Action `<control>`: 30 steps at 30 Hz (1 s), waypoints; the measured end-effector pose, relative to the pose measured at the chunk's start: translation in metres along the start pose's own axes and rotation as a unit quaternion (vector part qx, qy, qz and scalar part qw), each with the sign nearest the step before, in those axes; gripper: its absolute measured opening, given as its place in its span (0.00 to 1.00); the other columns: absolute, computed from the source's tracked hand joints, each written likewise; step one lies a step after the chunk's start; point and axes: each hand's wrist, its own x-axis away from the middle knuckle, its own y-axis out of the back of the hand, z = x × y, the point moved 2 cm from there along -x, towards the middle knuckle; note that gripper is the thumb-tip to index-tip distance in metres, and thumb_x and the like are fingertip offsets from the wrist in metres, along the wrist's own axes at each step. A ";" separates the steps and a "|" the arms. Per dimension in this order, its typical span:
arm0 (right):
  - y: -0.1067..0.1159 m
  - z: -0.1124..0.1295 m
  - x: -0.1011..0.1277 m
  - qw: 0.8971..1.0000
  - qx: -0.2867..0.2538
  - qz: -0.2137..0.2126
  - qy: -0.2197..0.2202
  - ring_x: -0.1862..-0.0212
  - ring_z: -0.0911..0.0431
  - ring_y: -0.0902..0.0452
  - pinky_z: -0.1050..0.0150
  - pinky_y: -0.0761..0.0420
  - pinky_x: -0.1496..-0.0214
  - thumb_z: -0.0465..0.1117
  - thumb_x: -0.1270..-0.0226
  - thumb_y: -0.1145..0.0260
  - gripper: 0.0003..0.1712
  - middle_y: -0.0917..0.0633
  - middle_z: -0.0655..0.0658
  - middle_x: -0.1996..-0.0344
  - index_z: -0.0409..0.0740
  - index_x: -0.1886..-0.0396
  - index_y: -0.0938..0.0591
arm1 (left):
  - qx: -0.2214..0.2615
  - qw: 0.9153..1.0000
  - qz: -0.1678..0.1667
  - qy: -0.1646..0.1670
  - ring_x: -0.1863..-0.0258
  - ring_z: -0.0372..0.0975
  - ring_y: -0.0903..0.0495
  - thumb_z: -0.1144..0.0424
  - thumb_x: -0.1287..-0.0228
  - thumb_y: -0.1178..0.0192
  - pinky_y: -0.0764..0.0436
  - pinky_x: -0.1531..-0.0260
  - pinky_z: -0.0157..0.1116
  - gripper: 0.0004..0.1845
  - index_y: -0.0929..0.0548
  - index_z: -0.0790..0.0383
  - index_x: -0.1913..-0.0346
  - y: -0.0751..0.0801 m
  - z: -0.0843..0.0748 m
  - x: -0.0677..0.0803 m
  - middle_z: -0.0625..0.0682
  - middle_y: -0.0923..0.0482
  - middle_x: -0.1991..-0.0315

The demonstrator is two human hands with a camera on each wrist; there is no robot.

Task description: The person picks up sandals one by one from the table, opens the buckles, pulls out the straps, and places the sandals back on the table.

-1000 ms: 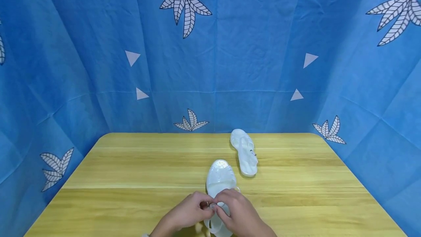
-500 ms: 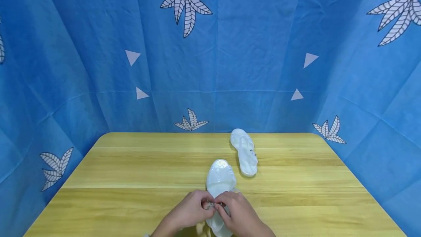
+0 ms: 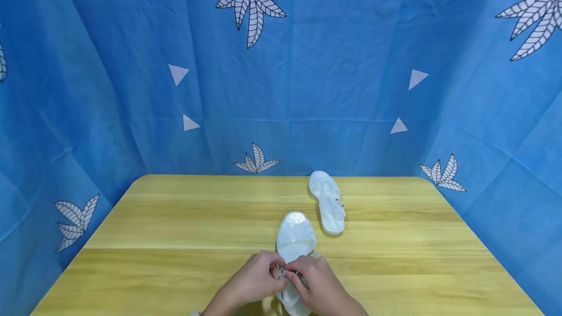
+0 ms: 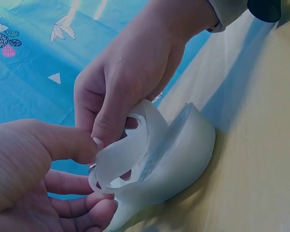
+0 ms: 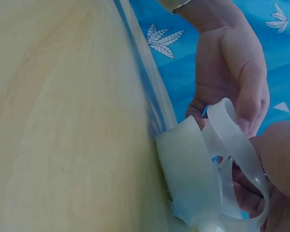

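Note:
A white translucent jelly sandal (image 3: 296,238) lies near the front of the table, its toe pointing away from me. Over its heel end both hands meet at the ankle strap (image 4: 123,159), which arches above the sole. My left hand (image 3: 256,278) pinches the strap by a small metal buckle on the left side. From the other side, my right hand (image 3: 319,284) pinches the strap end between thumb and index finger. In the left wrist view the heel (image 4: 183,150) stands behind the strap loop. The fingers largely hide the buckle.
A matching white sandal (image 3: 329,208) with a metal buckle on its right side lies farther back, right of the first. The wood-grain table (image 3: 175,223) extends to both sides. A blue patterned cloth (image 3: 333,87) hangs behind and beside it.
Both hands stay in nearly the same place, with small finger movements at the strap and buckle. The head view has shifted slightly. Both sandals remain where they were.

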 end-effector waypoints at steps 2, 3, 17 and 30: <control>-0.001 0.000 0.001 1.000 0.007 -0.001 -0.001 0.68 0.68 0.24 0.70 0.27 0.65 0.40 0.39 0.35 0.03 0.17 0.60 0.74 0.51 0.70 0.16 | -0.006 1.000 -0.002 0.001 0.84 0.29 0.34 0.68 0.52 0.37 0.33 0.82 0.26 0.10 0.18 0.63 0.63 -0.001 0.000 0.001 0.41 0.31 0.83; -0.001 -0.001 0.002 1.000 0.011 -0.002 -0.002 0.68 0.68 0.24 0.69 0.27 0.66 0.40 0.38 0.35 0.03 0.17 0.60 0.74 0.52 0.71 0.16 | -0.009 1.000 -0.003 0.000 0.84 0.29 0.34 0.68 0.51 0.37 0.33 0.82 0.26 0.10 0.18 0.63 0.63 -0.001 -0.001 0.001 0.41 0.31 0.83; -0.001 -0.002 0.004 0.999 0.011 0.025 -0.038 0.70 0.70 0.25 0.71 0.34 0.70 0.42 0.35 0.38 0.07 0.17 0.61 0.75 0.53 0.72 0.17 | -0.047 0.999 -0.021 0.015 0.85 0.30 0.32 0.58 0.46 0.38 0.33 0.85 0.28 0.07 0.22 0.58 0.68 -0.003 0.001 0.004 0.42 0.30 0.82; -0.001 -0.004 0.004 1.000 0.005 0.002 -0.012 0.71 0.72 0.27 0.73 0.33 0.69 0.41 0.36 0.36 0.04 0.18 0.61 0.76 0.52 0.70 0.16 | -0.036 0.998 -0.054 -0.007 0.84 0.29 0.33 0.63 0.51 0.35 0.32 0.84 0.27 0.10 0.28 0.57 0.78 -0.002 0.001 0.001 0.41 0.31 0.82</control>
